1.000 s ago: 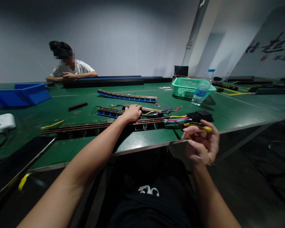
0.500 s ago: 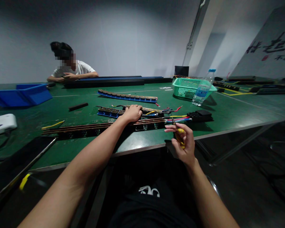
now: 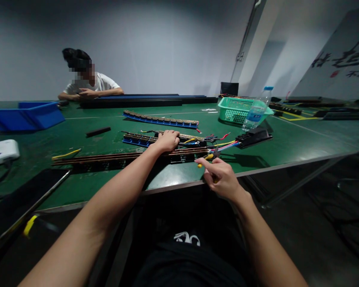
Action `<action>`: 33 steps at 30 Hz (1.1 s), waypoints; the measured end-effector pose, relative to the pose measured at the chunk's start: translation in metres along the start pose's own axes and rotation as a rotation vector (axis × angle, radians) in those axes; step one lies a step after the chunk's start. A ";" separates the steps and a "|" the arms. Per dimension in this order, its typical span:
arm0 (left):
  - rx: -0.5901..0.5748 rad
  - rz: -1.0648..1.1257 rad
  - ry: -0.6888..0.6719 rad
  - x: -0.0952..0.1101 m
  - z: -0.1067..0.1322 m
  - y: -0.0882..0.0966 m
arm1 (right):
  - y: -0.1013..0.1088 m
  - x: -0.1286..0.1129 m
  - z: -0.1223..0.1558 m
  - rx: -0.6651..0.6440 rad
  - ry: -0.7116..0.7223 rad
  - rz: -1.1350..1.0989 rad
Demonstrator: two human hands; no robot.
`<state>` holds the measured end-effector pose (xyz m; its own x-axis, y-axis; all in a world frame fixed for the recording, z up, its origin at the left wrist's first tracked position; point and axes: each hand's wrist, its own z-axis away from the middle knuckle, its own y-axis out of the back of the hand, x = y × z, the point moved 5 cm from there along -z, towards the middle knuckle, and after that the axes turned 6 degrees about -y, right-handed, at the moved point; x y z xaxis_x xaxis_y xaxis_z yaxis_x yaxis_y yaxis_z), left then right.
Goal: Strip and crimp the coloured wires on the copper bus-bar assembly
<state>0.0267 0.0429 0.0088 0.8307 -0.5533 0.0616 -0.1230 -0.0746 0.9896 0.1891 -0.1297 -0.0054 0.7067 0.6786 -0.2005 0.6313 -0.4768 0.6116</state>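
Note:
A long black strip with copper rods (image 3: 86,160) lies along the table's front edge. Coloured wires (image 3: 229,146) join its right end to a black connector block (image 3: 253,138), which is tilted up off the table. My right hand (image 3: 224,177) is closed around yellow-handled pliers (image 3: 208,156), their dark jaws at the wires beside the rod ends. My left hand (image 3: 168,141) bends its fingers over a shorter strip with copper rods (image 3: 187,138) behind the long one. That strip has loose wires at its right end. A blue-based strip (image 3: 134,140) lies just left of my left hand.
Another blue-based strip (image 3: 160,119) lies farther back. A green basket (image 3: 231,111) and a water bottle (image 3: 257,111) stand at the right. Blue bins (image 3: 26,117) and a white device (image 3: 2,154) are at the left. Across the table sits a person (image 3: 92,83) leaning on their arms.
My right hand has turned and shifted left, with the pliers lying more sideways. The connector block's right end has tipped upward. My left hand stays in place.

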 end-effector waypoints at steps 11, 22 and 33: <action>0.006 0.016 -0.006 -0.001 -0.001 -0.001 | -0.004 0.002 0.005 -0.253 -0.065 -0.023; -0.017 0.008 0.010 0.001 0.002 0.002 | 0.006 0.020 0.027 0.097 -0.456 -0.572; -0.016 0.010 0.017 0.000 0.002 0.002 | -0.001 0.021 0.027 0.536 -0.597 -0.957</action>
<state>0.0258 0.0412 0.0105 0.8386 -0.5397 0.0735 -0.1228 -0.0558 0.9909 0.2119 -0.1296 -0.0310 -0.1617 0.5858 -0.7942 0.9231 -0.1949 -0.3316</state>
